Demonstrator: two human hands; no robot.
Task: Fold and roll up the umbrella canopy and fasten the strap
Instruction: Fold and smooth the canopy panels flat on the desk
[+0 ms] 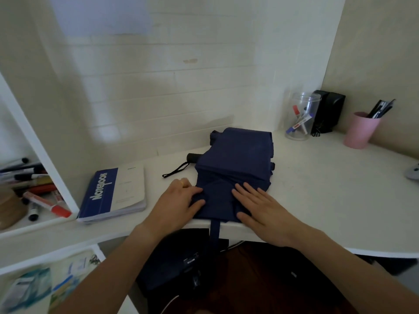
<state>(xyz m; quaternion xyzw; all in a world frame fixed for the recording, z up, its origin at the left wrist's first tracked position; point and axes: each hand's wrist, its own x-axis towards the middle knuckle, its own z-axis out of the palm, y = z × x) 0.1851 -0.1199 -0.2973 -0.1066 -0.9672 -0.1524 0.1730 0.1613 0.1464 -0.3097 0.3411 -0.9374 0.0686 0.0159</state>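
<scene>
Hands press flat on the near end of the umbrella canopy (235, 164): the left hand (179, 200) at 9 o'clock of the fabric's near edge, fingers bent and pinching a fold, the right hand (263, 207) at 3 o'clock, palm down with fingers spread and grasping nothing. Navy canopy lies flattened in broad folds on the white desk (328, 200), its black handle (192, 157) poking out at 10 o'clock, and its strap (214, 234) hangs over the desk's near edge at 6 o'clock between the wrists.
</scene>
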